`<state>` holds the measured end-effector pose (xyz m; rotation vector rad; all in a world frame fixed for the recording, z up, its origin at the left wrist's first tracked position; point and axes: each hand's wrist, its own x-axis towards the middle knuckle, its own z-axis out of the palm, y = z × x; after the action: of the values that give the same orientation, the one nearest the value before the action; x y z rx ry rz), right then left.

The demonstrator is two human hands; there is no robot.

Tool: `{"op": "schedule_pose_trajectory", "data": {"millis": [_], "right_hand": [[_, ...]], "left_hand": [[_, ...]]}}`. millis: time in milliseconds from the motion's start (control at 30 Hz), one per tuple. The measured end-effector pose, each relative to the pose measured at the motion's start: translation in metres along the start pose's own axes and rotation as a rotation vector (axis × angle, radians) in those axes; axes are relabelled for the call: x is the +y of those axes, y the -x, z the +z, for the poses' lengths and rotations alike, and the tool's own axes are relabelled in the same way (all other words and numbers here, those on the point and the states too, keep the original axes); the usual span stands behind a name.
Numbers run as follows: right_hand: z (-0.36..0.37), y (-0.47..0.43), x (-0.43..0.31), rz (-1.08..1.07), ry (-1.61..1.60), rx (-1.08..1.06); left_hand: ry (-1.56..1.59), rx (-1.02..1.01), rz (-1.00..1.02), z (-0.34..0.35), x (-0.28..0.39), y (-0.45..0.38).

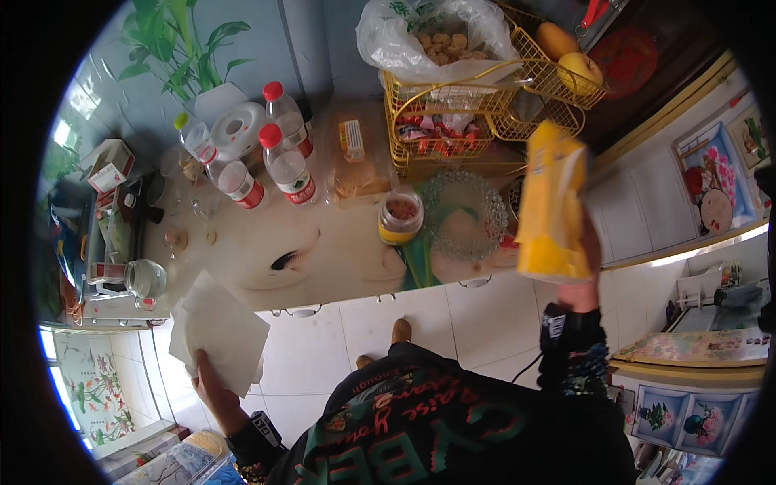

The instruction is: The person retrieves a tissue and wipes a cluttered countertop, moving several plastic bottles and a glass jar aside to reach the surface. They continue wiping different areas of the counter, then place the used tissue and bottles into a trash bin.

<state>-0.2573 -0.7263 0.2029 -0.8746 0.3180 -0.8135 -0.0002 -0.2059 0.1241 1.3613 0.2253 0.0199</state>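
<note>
My left hand (213,388) grips several white paper tissues (219,333) by their lower edge, in front of the counter's left part. On the right, my right hand (589,245) holds up a yellow soft pack (553,203), slightly blurred, over the counter's right end; most of its fingers are hidden behind the pack. Between the hands, on the counter, stand a glass jar with a yellow lower part and red contents (401,217) and, touching or close beside it, a clear beaded glass dish (465,215).
Plastic bottles with red caps (290,167), a bagged bread loaf (359,157) and a gold wire basket (445,97) line the counter's back. An empty glass jar (145,279) stands at the left, near an organizer. Drawer handles (303,312) jut from the front edge (339,297).
</note>
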Motion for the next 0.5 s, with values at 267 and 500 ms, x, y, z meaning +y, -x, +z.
{"op": "schedule_pose_trajectory", "data": {"millis": [267, 500], "right_hand": [[0.083, -0.111, -0.072, -0.45, 0.627, -0.415], [0.152, -0.203, -0.085, -0.199, 0.544, -0.423]], "left_hand": [[0.064, -0.024, 0.051, 0.019, -0.014, -0.006], [0.064, 0.01, 0.001, 0.017, -0.011, 0.003]]}}
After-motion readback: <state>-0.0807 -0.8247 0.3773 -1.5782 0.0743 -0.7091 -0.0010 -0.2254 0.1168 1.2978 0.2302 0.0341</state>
